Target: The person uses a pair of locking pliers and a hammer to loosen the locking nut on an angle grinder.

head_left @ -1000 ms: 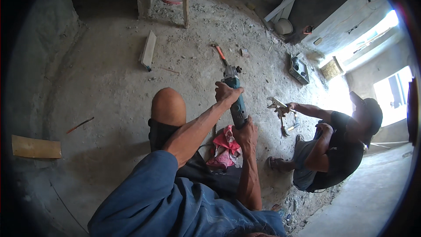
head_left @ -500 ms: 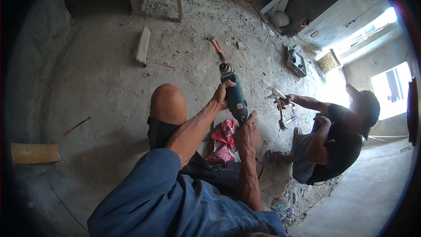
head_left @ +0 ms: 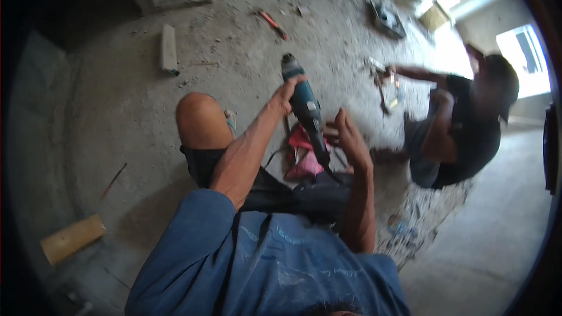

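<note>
Two hands work a teal power tool [head_left: 305, 108], probably an angle grinder, held in the air over the person's lap above a dusty concrete floor [head_left: 105, 111]. The single head view shows the left hand [head_left: 285, 95] wrapped tight around the tool's upper body, just below its dark head. The right hand [head_left: 350, 138] sits just beside the lower handle with fingers spread apart, gripping nothing; whether a fingertip brushes the casing cannot be told through the blur. A black cord [head_left: 331, 171] leaves the tool's tail and runs down toward the lap.

To handle this well, the free hand should close fully on the lower handle before the tool is swung or started, the cord should stay away from the head, and the head should point away from the bare knee [head_left: 200, 120] close under it.

A red cloth [head_left: 303, 153] lies on the floor just behind the tool. As for containers, a dark shallow tray [head_left: 387, 20] lies well apart near the bright doorway; its contents are too small to tell. A second person [head_left: 462, 123] crouches at right, reaching to small metal parts [head_left: 380, 76]. A pale block [head_left: 168, 47] and a wood offcut [head_left: 73, 239] lie farther left.
</note>
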